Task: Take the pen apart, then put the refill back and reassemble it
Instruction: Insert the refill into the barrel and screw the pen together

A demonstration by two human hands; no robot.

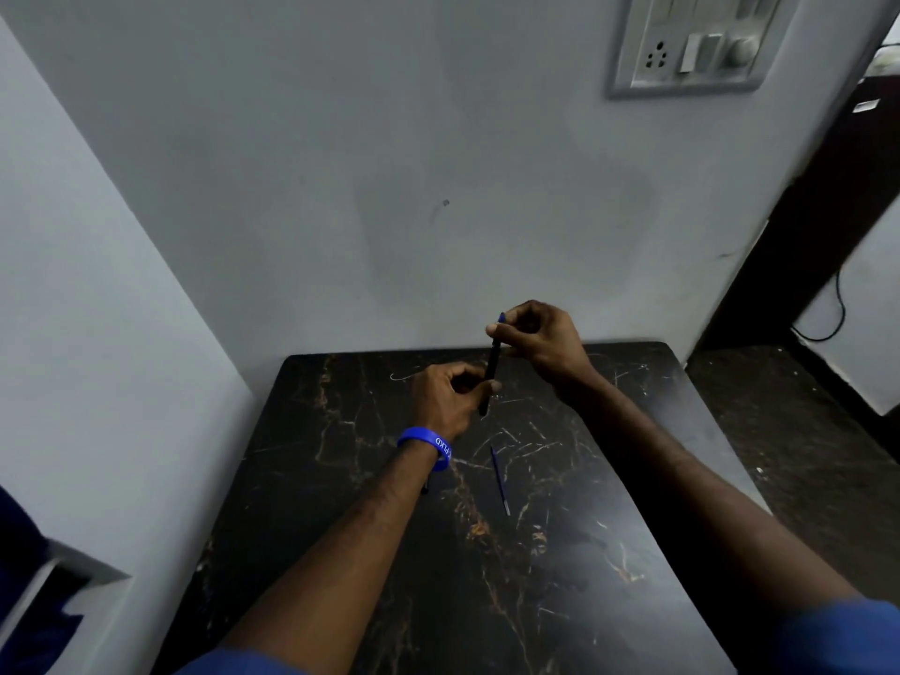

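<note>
Holding pen (492,367), left hand (445,397) wears wristband (428,445) ("PLKD" legible).

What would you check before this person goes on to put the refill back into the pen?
1. Refill out of the pen: ok, it lies alone on the dark table.
2. Pen barrel held firmly: ok, the left hand grips its lower part and the right hand its blue top end.
3. A hand free to fetch the refill: not ok, both are on the barrel.
4. Barrel end open for the refill: cannot tell, fingers cover it.
5. Refill within reach: ok, it lies just nearer the person than the hands.
</note>
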